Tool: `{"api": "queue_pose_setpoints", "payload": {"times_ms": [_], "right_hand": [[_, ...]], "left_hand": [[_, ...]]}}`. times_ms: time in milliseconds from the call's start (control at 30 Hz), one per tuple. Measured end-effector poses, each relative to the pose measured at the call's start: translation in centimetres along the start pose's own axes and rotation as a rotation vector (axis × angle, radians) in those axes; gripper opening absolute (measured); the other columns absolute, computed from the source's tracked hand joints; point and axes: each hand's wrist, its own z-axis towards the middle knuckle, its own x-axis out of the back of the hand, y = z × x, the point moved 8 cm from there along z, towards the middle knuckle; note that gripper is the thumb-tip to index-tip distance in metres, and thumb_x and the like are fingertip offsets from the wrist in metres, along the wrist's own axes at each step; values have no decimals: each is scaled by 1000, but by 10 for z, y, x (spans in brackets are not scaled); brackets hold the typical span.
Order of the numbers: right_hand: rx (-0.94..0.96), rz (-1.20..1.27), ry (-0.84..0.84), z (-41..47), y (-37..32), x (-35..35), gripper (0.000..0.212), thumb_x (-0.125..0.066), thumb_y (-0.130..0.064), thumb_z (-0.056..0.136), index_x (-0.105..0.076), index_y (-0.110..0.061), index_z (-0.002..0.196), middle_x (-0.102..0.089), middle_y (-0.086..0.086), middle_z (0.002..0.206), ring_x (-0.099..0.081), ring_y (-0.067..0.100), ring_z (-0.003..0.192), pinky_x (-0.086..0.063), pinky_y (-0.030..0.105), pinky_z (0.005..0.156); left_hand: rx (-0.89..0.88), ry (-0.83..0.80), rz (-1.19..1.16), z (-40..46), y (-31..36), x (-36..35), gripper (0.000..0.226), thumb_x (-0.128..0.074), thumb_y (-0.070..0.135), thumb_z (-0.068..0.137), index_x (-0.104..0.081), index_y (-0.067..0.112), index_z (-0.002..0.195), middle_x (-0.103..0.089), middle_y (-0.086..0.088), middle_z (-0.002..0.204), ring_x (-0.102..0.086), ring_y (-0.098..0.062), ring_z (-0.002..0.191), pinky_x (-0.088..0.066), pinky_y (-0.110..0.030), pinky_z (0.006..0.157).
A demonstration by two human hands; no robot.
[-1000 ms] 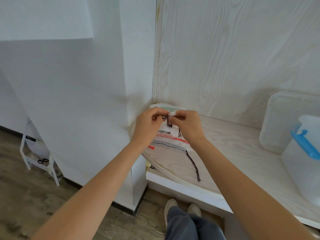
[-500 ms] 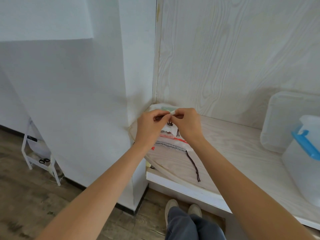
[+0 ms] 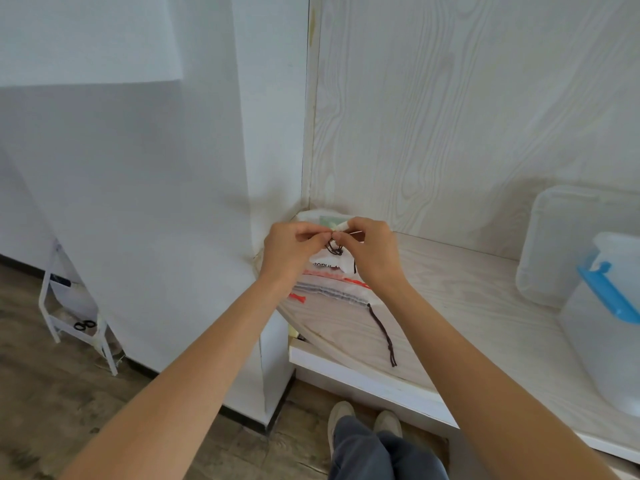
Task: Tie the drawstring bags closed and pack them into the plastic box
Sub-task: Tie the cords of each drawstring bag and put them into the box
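Landmark: the wood-grain shelf (image 3: 467,317), tucked into the corner where white wall meets panel.

Plastic box (image 3: 602,327) sits at the shelf's right end, blue latch (image 3: 604,294) facing in, with a clear lid (image 3: 568,244) leaning on the back panel behind it. Well apart from the work.

Stack of flat drawstring bags (image 3: 332,289) lies at the shelf's left back corner, overhanging the curved front edge a bit. One dark cord tail (image 3: 382,332) trails from the stack toward the shelf front, loose.

Left hand (image 3: 294,249) and right hand (image 3: 372,252) are both above the stack, each pinching the dark drawstring (image 3: 335,249) of the top bag (image 3: 330,265), fingertips nearly touching. A small loop shows between them; looks like mid-knot, not cinched. Whether the bag mouth is already drawn closed, can't tell, as the hands cover it.

Risks, my read:
- Box is far right; nothing packed that I can see. Carrying a half-tied bag over there could let the knot slip.
- Stack overhang: tugging the cord toward the shelf front could drag bags off onto the floor.
- Loose tail could snag when the top bag lifts and pull the bag underneath along.
- Thin cord, tiny loop: a finger slip drops the knot.
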Motion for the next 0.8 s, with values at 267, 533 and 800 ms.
{"api": "queue_pose_setpoints", "payload": {"times_ms": [267, 533, 800], "right_hand": [[87, -317, 29, 0, 0, -3, 12, -59, -16, 90, -66, -7, 89, -63, 6, 98, -61, 19, 82, -51, 33, 73], [159, -399, 19, 5, -5, -4, 14, -56, -15, 92, -64, -5, 96, -59, 7, 103, -60, 23, 86, -49, 40, 75], [229, -334, 163, -8, -4, 13, 9, -68, -13, 83, -68, -11, 92, -49, 2, 106, -50, 13, 95, -38, 17, 74]], "left_hand": [[60, -106, 34, 5, 0, -2, 16, -72, 4, 78, -74, 4, 93, -72, -8, 78, -68, -10, 68, -54, -19, 72], [280, -337, 11, 9, -4, -14, 18, -57, 6, 91, -66, -3, 104, -62, -5, 78, -55, -7, 69, -48, -10, 63], [345, -330, -96, 8, -8, -17, 13, -54, 3, 92, -65, -2, 95, -61, -4, 74, -52, -6, 67, -49, -7, 56]]}}
